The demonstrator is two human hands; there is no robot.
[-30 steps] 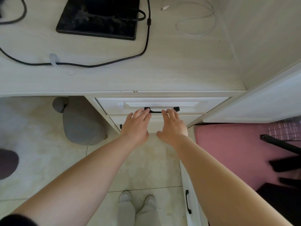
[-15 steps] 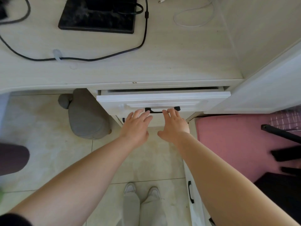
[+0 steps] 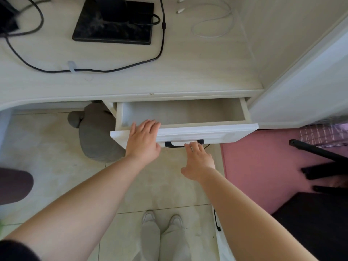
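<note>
1. Head view, the change: a second ago the drawer (image 3: 188, 132) under the right end of the worktop (image 3: 169, 76) sat closed, with both hands at its black handle (image 3: 174, 145). Half a second ago it had opened only a crack. Now it stands well out from the worktop's front edge, and its pale inside shows.
2. The left hand (image 3: 143, 142) has left the handle. It lies flat over the top edge of the drawer front near its left corner, grip apart, fingers straight and reaching just past the edge.
3. The right hand (image 3: 197, 159) stays at the handle, fingertips against the bar and thumb spread wide. Whether its grip is hooked round the bar I cannot tell.
4. My reading: the pull is nearly done. The left hand looks ready to steady the front or reach inside.
5. On the worktop, well behind the drawer, are a black stand base (image 3: 113, 25) at the back edge, a black cable (image 3: 113, 69) looping toward the front, and a white cable (image 3: 212, 21) near the back right corner.
6. On the floor, a grey cushion (image 3: 96, 140) lies just left of the drawer, partly under its left corner. A pink mat (image 3: 254, 166) and black chair legs (image 3: 320, 157) lie to the right.
7. A white panel (image 3: 301, 91) rises close to the drawer's right corner, a likely snag. The person's shoes (image 3: 162, 219) stand clear of its path.
</note>
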